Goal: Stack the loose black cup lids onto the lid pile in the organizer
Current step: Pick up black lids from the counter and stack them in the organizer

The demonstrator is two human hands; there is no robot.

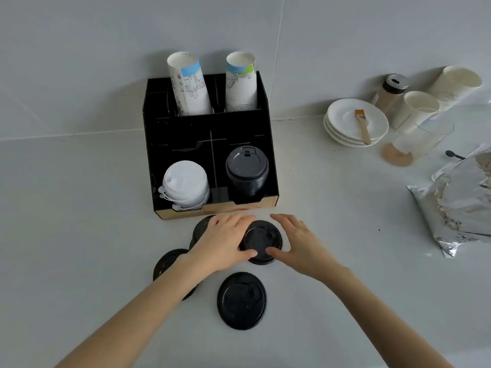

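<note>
A black organizer (207, 128) stands against the wall. Its front right compartment holds the black lid pile (247, 170); the front left one holds white lids (186, 184). Several loose black lids lie on the counter in front. My left hand (225, 241) and my right hand (297, 241) both touch one black lid (261, 241) from either side, thumbs on its near rim. Another lid (241, 300) lies flat nearer me. One lid (166, 264) sits partly under my left forearm, and one lid (200, 227) is mostly hidden behind my left hand.
Two stacks of paper cups (240, 81) stand in the organizer's back compartments. To the right are stacked white saucers (356, 123) with a brush, a shaker jar (390, 94), more cups (425, 102), a clear glass (417, 139) and a foil bag (459, 200).
</note>
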